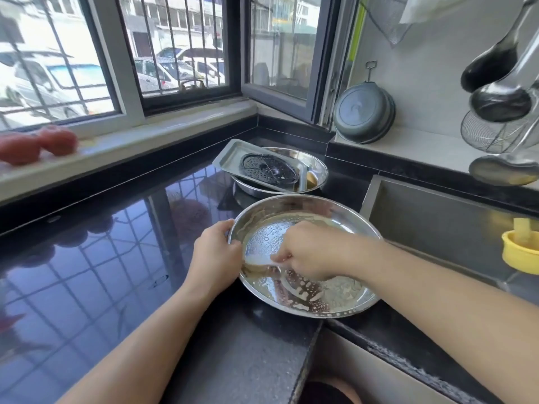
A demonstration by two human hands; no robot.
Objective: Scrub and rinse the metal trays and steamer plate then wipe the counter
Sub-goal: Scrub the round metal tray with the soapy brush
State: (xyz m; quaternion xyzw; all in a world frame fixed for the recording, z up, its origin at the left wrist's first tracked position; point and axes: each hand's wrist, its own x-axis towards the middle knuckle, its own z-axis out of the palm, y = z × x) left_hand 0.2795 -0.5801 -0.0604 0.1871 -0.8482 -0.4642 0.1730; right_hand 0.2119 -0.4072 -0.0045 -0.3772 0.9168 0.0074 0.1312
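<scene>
A round metal tray [344, 298] streaked with soap suds rests on the black counter [116, 272], beside the sink. My left hand [215, 252] grips its left rim. Inside the tray, my right hand [309, 252] has its fingers curled down onto something pale pressed against the soapy bottom; the hand hides most of it. Behind, a second round metal tray [316, 167] carries a rectangular metal tray [233, 154] laid across it. In that one lies the dark perforated steamer plate [269, 167].
The steel sink [437, 225] lies to the right, with a yellow holder [522, 252] on its edge. Ladles [501, 100] and a wire strainer [490, 135] hang at the right wall. A dark pan [364, 112] leans in the corner. Red tomatoes [38, 144] sit on the windowsill.
</scene>
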